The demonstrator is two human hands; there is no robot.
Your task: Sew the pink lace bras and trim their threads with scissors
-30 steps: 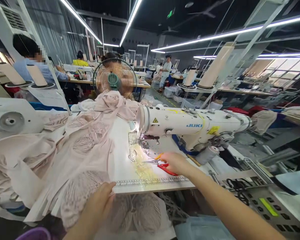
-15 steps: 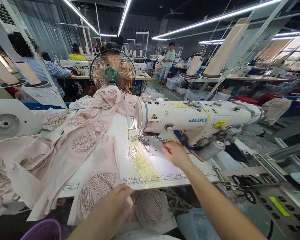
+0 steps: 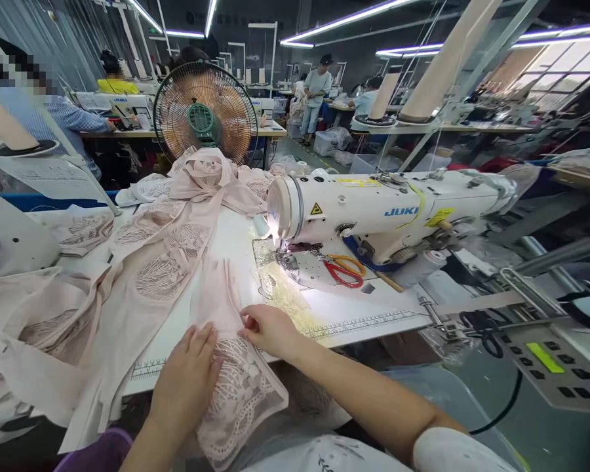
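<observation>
A pale pink lace bra piece [image 3: 240,380] lies at the table's front edge, its lace end hanging over. My left hand [image 3: 189,367] rests on its left side with the fingers stretched out over the cloth. At the right edge of the piece, my right hand [image 3: 270,331] pinches the fabric between thumb and fingers. Scissors [image 3: 347,270] with red and orange handles lie on the sewing machine bed, apart from both hands. The white sewing machine [image 3: 354,210] stands behind them, its lamp lit over the needle area.
More pink lace bra pieces [image 3: 172,262] are heaped on the left and back of the table. A fan [image 3: 204,118] stands behind. Thread cones [image 3: 383,98] are above the machine. A control panel [image 3: 545,367] sits at right, a purple bin [image 3: 98,449] below left. Co-workers are further back.
My right hand has left the scissors on the machine bed and come left to the lace bra piece. My left hand has shifted left and up along it. The view has turned slightly.
</observation>
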